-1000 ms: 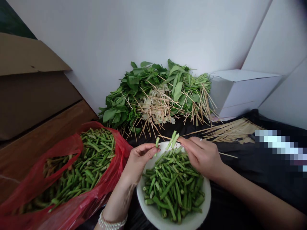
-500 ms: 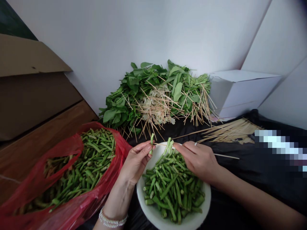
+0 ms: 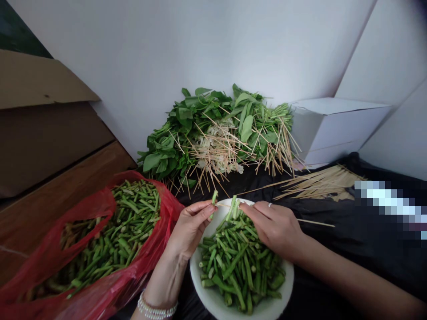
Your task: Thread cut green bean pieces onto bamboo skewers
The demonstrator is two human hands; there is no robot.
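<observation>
Between thumb and fingers, my left hand (image 3: pixel 195 226) pinches a short piece of green bean (image 3: pixel 214 201), held nearly upright. My right hand (image 3: pixel 276 224) grips a thin wooden skewer (image 3: pixel 315 222), whose blunt end sticks out to the right behind the hand. Cut green pieces (image 3: pixel 233 208) sit on the skewer just by my right fingertips. The skewer's tip end reaches across to the piece in my left hand; whether it has pierced it I cannot tell. Under both hands stands a white bowl (image 3: pixel 196 284) heaped with cut green beans (image 3: pixel 242 266).
On the left lies a red plastic bag (image 3: pixel 167 200) full of cut beans. Leafy greens (image 3: pixel 163 153) on skewers are piled against the wall. Loose skewers (image 3: pixel 310 182) lie at the right, near a white box (image 3: pixel 343 129). A cardboard box (image 3: pixel 46 138) stands far left.
The bean piece in my left hand has moved slightly right and down, closer to the pieces on the skewer. The right hand has shifted down a little with the skewer.
</observation>
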